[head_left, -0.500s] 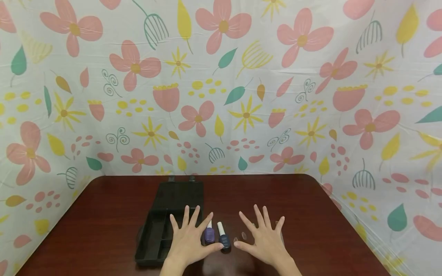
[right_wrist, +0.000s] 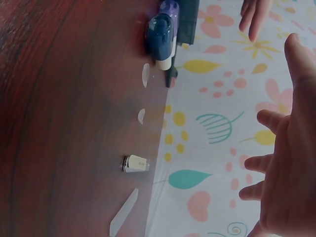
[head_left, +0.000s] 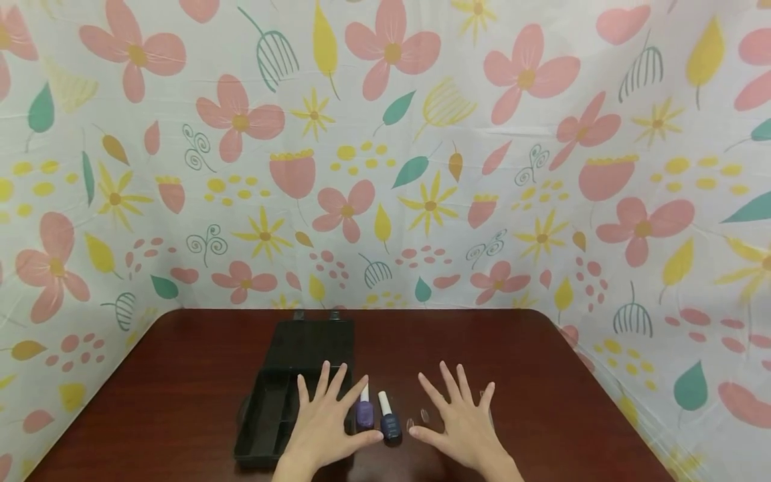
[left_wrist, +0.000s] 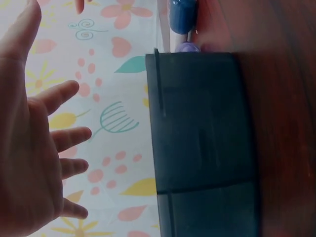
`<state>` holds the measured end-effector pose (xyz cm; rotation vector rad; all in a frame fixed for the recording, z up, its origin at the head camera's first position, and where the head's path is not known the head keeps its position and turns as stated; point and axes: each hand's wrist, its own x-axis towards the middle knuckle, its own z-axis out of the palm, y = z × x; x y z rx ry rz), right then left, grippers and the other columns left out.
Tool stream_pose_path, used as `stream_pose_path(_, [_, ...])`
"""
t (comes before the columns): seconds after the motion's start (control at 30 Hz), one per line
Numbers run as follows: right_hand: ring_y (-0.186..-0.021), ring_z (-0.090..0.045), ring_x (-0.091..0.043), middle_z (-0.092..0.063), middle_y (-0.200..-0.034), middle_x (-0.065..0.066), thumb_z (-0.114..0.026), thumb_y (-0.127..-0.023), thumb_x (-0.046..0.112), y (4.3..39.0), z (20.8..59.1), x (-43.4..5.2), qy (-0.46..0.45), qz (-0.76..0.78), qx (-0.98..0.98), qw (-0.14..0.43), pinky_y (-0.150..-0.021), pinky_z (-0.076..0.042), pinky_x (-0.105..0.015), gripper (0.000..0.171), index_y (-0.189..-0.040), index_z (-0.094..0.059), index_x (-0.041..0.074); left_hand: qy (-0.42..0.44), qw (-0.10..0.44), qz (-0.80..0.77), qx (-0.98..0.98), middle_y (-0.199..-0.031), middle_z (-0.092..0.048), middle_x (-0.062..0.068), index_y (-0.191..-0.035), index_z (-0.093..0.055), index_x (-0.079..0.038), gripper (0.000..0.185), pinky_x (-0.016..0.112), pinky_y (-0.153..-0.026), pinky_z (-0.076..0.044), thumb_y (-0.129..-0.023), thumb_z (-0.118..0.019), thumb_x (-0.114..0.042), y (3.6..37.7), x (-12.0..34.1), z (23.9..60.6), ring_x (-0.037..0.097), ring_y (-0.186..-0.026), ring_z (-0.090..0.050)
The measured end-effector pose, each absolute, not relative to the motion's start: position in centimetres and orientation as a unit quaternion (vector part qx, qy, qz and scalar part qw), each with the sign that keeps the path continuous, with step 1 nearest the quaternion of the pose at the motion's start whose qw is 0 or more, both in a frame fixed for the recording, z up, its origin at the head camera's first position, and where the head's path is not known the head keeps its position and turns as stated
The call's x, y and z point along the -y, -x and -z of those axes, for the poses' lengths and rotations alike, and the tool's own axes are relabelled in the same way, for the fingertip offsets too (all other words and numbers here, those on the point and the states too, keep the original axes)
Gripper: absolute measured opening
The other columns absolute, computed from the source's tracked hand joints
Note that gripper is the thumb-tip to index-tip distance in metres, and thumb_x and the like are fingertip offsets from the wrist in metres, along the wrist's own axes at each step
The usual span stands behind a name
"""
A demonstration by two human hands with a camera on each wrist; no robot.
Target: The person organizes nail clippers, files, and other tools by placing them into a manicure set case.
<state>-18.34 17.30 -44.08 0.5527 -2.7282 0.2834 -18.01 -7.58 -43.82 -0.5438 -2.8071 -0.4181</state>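
Both hands hover palm down with fingers spread above the dark red table point(head_left: 181, 402). My left hand point(head_left: 324, 420) is over the right edge of an open black compartment case point(head_left: 283, 395); in the left wrist view the left hand point(left_wrist: 29, 143) is apart from the case point(left_wrist: 202, 143). Between the hands stand a purple nail polish bottle point(head_left: 364, 410) and a dark blue one point(head_left: 389, 420), both white-capped. My right hand point(head_left: 460, 420) hangs over small clear nail tips point(head_left: 424, 415). In the right wrist view the right hand point(right_wrist: 291, 163) holds nothing, and the dark blue bottle point(right_wrist: 160, 35) shows.
On the table under the right hand lie two clear nail tips point(right_wrist: 145, 75), a small white bottle point(right_wrist: 135, 164) and a long clear strip point(right_wrist: 123, 212). A flower-printed cloth point(head_left: 385, 167) walls in the table at the back and both sides.
Both hands stay spread in nearly the same place. The head view has shifted slightly, and nothing on the table has moved.
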Motion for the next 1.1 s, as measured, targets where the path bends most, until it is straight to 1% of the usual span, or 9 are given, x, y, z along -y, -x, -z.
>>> stream_pose_path(0.17, [-0.129, -0.012, -0.04, -0.022, -0.144, -0.012, -0.054, -0.074, 0.066, 18.5, 44.3, -17.4, -0.205, -0.121, 0.955, 0.176, -0.083, 0.003, -0.072, 0.077, -0.139, -0.034, 0.029, 0.193, 0.133, 0.145, 0.961, -0.141, -0.03, 0.011, -0.137, -0.039, -0.031, 0.083, 0.068, -0.09, -0.001, -0.07, -0.033, -0.081, 18.1, 7.8, 44.0, 0.038, -0.131, -0.01])
stream_pose_path(0.23, [-0.13, -0.012, -0.039, -0.022, -0.144, -0.011, -0.054, -0.074, 0.065, 18.6, 44.3, -17.4, -0.21, -0.127, 0.953, 0.18, -0.083, 0.002, -0.072, 0.077, -0.139, -0.035, 0.029, 0.193, 0.135, 0.15, 0.96, -0.141, -0.029, 0.011, -0.137, -0.038, -0.031, 0.083, 0.067, -0.09, -0.001, -0.07, -0.033, -0.08, 18.2, 8.0, 44.0, 0.037, -0.131, -0.01])
stream_pose_path(0.3, [-0.13, -0.013, -0.039, -0.022, -0.144, -0.01, -0.055, -0.074, 0.064, 18.6, 44.4, -17.4, -0.217, -0.131, 0.949, 0.187, -0.083, 0.001, -0.073, 0.077, -0.139, -0.035, 0.029, 0.194, 0.134, 0.158, 0.959, -0.141, -0.029, 0.011, -0.137, -0.038, -0.031, 0.083, 0.067, -0.091, -0.001, -0.07, -0.034, -0.08, 18.2, 8.1, 44.0, 0.037, -0.131, -0.009])
stream_pose_path(0.43, [-0.13, -0.013, -0.038, -0.021, -0.145, -0.008, -0.06, -0.074, 0.059, 18.5, 44.6, -17.5, -0.225, -0.145, 0.944, 0.195, -0.085, -0.003, -0.072, 0.075, -0.138, -0.036, 0.029, 0.203, 0.133, 0.169, 0.955, -0.14, -0.03, 0.011, -0.137, -0.038, -0.031, 0.081, 0.067, -0.091, -0.001, -0.071, -0.036, -0.079, 18.3, 8.6, 44.0, 0.035, -0.131, -0.009])
stream_pose_path(0.63, [-0.131, -0.013, -0.035, -0.021, -0.145, -0.004, -0.063, -0.073, 0.056, 18.6, 44.7, -17.7, -0.219, -0.155, 0.944, 0.191, -0.087, -0.009, -0.069, 0.074, -0.137, -0.037, 0.03, 0.206, 0.14, 0.166, 0.954, -0.139, -0.033, 0.01, -0.135, -0.041, -0.03, 0.08, 0.067, -0.091, -0.004, -0.071, -0.038, -0.078, 18.3, 9.1, 44.2, 0.035, -0.131, -0.012])
stream_pose_path(0.8, [-0.13, -0.015, -0.035, -0.023, -0.145, -0.003, -0.063, -0.073, 0.055, 18.6, 44.9, -17.8, -0.223, -0.156, 0.943, 0.193, -0.087, -0.011, -0.069, 0.074, -0.137, -0.038, 0.029, 0.202, 0.146, 0.173, 0.953, -0.139, -0.034, 0.01, -0.135, -0.042, -0.029, 0.077, 0.066, -0.092, -0.004, -0.072, -0.047, -0.073, 18.2, 9.5, 44.4, 0.034, -0.131, -0.011])
stream_pose_path(0.87, [-0.13, -0.015, -0.035, -0.022, -0.145, -0.003, -0.063, -0.074, 0.055, 18.5, 45.0, -17.9, -0.223, -0.156, 0.944, 0.189, -0.087, -0.011, -0.069, 0.073, -0.137, -0.038, 0.029, 0.201, 0.148, 0.175, 0.952, -0.139, -0.033, 0.009, -0.135, -0.043, -0.028, 0.077, 0.066, -0.092, -0.003, -0.072, -0.048, -0.072, 18.1, 9.7, 44.5, 0.033, -0.131, -0.012])
stream_pose_path(1.03, [-0.13, -0.014, -0.035, -0.02, -0.145, -0.002, -0.062, -0.075, 0.055, 18.5, 45.0, -18.1, -0.219, -0.158, 0.947, 0.174, -0.088, -0.01, -0.069, 0.074, -0.139, -0.035, 0.03, 0.196, 0.152, 0.17, 0.954, -0.139, -0.034, 0.008, -0.134, -0.044, -0.026, 0.079, 0.065, -0.093, -0.003, -0.072, -0.043, -0.075, 18.0, 10.2, 44.7, 0.033, -0.131, -0.014])
stream_pose_path(1.1, [-0.131, -0.014, -0.034, -0.02, -0.145, -0.002, -0.062, -0.075, 0.055, 18.6, 45.1, -18.1, -0.219, -0.16, 0.947, 0.173, -0.088, -0.01, -0.068, 0.074, -0.139, -0.034, 0.03, 0.192, 0.155, 0.167, 0.955, -0.138, -0.035, 0.009, -0.133, -0.045, -0.025, 0.079, 0.065, -0.093, -0.004, -0.072, -0.043, -0.074, 18.0, 10.5, 44.8, 0.033, -0.131, -0.015])
